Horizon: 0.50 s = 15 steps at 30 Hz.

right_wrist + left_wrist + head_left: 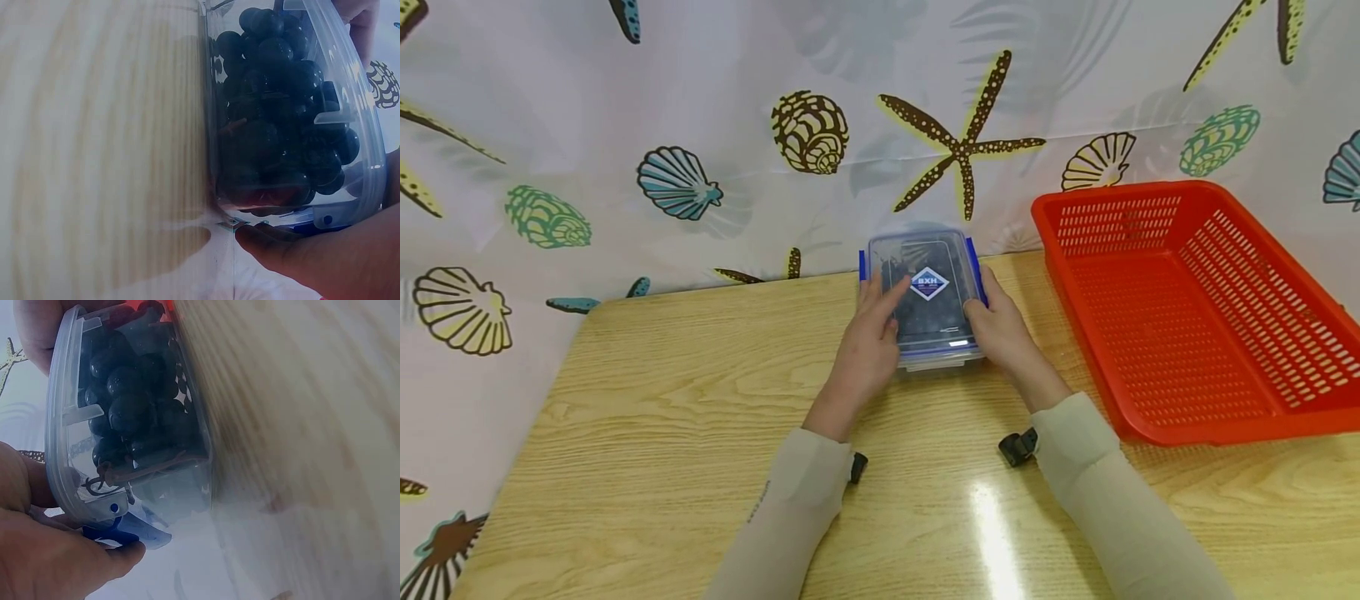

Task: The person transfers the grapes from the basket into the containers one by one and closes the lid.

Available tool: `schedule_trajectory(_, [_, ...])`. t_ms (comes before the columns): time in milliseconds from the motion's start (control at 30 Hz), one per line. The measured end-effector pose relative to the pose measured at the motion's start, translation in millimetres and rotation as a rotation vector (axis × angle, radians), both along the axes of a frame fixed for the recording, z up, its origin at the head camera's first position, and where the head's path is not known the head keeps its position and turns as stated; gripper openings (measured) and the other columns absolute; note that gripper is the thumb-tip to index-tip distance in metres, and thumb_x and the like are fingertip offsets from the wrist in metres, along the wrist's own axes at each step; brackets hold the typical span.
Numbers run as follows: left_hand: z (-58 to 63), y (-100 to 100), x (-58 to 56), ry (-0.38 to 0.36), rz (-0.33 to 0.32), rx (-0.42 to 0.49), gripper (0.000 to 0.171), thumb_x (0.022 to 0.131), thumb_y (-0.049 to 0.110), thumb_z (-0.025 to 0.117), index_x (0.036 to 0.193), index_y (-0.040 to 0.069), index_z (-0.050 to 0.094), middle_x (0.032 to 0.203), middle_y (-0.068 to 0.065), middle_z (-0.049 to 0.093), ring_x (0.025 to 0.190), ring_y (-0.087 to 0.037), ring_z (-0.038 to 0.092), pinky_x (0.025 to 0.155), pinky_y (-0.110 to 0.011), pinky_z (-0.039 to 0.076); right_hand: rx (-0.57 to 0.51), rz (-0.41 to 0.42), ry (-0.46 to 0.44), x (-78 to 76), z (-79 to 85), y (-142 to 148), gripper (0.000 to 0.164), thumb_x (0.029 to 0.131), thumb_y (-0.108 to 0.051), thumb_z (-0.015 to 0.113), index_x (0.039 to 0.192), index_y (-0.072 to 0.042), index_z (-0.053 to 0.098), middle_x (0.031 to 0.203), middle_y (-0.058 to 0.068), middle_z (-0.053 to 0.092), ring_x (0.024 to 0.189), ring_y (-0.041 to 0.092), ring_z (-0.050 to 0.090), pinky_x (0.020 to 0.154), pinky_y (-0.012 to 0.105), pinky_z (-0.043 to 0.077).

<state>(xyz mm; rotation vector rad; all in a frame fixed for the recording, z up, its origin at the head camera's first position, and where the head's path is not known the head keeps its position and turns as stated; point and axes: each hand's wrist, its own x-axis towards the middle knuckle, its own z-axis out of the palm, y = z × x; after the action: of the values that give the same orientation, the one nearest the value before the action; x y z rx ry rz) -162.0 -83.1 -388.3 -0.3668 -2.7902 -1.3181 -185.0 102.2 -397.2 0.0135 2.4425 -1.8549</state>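
Note:
A clear plastic food container (925, 325) with blue side latches and a diamond label on its lid stands on the table's far part. Dark grapes (269, 119) with brown stems (150, 469) show through its walls. My left hand (868, 337) holds the container's left side, one finger lying across the lid. In the left wrist view, fingers touch a blue latch (128, 532) that sticks out from the rim. On the opposite side, my right hand (1003, 325) grips the container, thumb on the lid edge and fingers along the right latch (977, 271).
A red perforated plastic basket (1093, 350) sits on the right of the wooden table (685, 417). Behind the table hangs a pale cloth (737, 75) printed with shells and starfish, close to the container's far end.

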Motion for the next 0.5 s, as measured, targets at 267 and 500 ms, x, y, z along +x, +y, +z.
schedule_trajectory(267, [-0.8,1.4,0.2,-0.024,0.071,0.049,0.058,0.104,-0.004,0.041,0.159,0.013,0.034,0.168,-0.010,-0.011,0.152,-0.026,-0.003,0.120,-0.042,0.015,-0.006,-0.005,-0.019,-1.0,0.3,0.0,0.066,0.104,-0.010,0.037,0.164,-0.012,0.010,0.167,0.011,0.019,0.150,0.026,0.020,0.121,0.042,0.014])
schedule_trajectory(500, [1.3,-0.5,-1.6,-0.115,0.102,0.091,0.067,0.106,0.004,0.043,0.164,0.013,0.010,0.165,-0.009,-0.023,0.151,-0.030,0.006,0.118,-0.046,0.021,-0.012,0.002,-0.002,-1.5,-1.5,1.0,0.066,0.103,-0.009,0.036,0.164,-0.012,0.011,0.166,0.012,0.021,0.149,0.026,0.023,0.120,0.042,0.016])
